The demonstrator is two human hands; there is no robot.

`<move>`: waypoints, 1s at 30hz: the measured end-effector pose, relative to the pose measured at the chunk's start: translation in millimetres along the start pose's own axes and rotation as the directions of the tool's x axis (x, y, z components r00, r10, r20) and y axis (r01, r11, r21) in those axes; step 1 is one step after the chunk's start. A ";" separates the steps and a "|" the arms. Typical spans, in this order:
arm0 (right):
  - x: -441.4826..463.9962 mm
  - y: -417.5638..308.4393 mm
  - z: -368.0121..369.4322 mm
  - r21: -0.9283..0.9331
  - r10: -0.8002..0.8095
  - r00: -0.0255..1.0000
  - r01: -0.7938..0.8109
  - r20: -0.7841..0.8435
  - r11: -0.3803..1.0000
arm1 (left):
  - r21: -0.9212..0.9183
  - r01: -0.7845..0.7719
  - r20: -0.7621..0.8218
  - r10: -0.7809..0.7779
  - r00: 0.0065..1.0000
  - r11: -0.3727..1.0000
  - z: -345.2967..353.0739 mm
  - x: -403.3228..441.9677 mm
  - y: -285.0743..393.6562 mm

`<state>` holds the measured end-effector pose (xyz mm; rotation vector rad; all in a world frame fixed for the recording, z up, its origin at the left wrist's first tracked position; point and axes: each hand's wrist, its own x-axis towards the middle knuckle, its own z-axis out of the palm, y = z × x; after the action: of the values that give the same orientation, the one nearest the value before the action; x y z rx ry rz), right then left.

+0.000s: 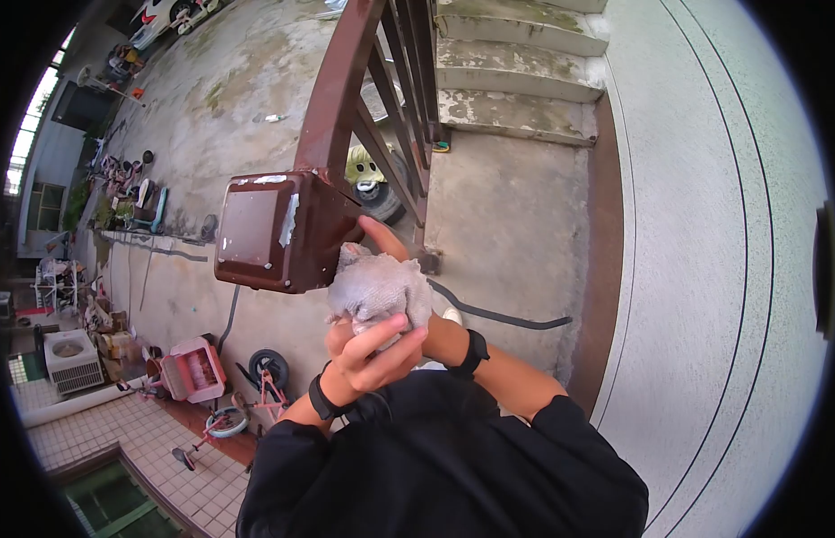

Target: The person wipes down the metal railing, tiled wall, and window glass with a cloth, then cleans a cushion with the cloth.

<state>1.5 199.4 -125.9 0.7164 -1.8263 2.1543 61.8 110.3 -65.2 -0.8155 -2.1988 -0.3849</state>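
A bunched grey cloth (379, 285) is between my hands, right beside the brown post cap (256, 235) of a metal railing. My left hand (374, 351) grips the cloth from the near side, its fingers curled over the lower edge. Most of my right hand (387, 240) is hidden behind the cloth. One of its fingers shows above the cloth, close to the side of the post; the hand appears to hold the cloth from behind. The post cap has chipped paint with pale patches on its top. Each wrist wears a black band.
The brown railing (335, 85) runs away from me beside concrete steps (516, 79). A white wall (704, 224) stands on the right. Below left are a pink bicycle (272, 400), a pink bin (192, 369) and an air-conditioner unit (73, 360). A dark hose (498, 316) lies on the floor.
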 end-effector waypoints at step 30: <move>-9.8 35.1 146.4 -0.990 -0.598 0.789 -0.097 -0.139 0.102 | -0.888 0.190 0.211 0.004 0.977 0.419 -22.3 -74.1 -226.2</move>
<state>25.1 51.7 -145.6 0.0253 -1.9752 0.3608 -36.6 -103.1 -109.3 -1.3134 -2.0926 -1.7541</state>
